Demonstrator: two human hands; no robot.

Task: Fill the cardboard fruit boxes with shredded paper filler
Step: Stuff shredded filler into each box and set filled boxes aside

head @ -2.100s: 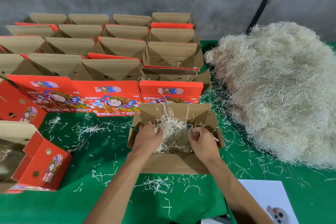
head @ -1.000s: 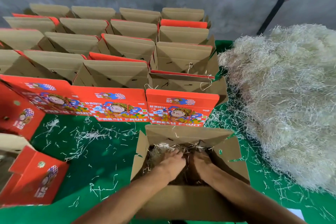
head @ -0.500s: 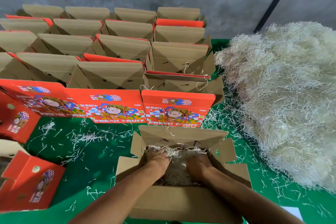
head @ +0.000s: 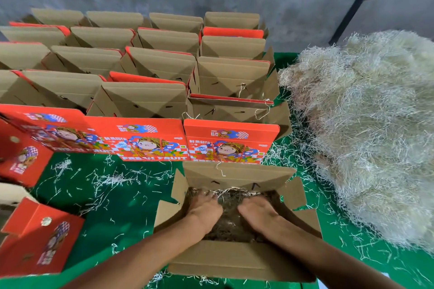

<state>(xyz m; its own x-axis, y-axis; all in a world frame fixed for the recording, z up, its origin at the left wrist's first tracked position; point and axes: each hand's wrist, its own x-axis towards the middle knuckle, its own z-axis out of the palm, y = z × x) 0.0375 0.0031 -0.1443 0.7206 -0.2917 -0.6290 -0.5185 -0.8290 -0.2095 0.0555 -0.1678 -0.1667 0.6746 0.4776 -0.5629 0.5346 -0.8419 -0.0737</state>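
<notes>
**Cardboard box being packed, both hands inside**

Cardboard, brown and unprinted on its inner faces, forms the open box set at the near edge of the green table. Its flaps are folded outward and its far flap stands upright. Shredded paper filler is seen lying in the bottom of this box, with pale strands gathered along the far inner wall.

Both hands are placed inside the box, palms down on the filler. The left hand is laid flat with fingers extended toward the far wall; the right hand is laid likewise, just beside it. Nothing is gripped by either hand; the fingers are spread flat against the paper.

A large heap of pale shredded paper is piled on the table to the right of the box, near but apart from it. Loose strands are scattered over the green surface to the left.

Rows of open boxes are ranged behind, brown inside, red outside. Printed red box fronts marked "FRESH FRUIT" are lined up just beyond the worked box. Another red box is lying at the near left.
</notes>
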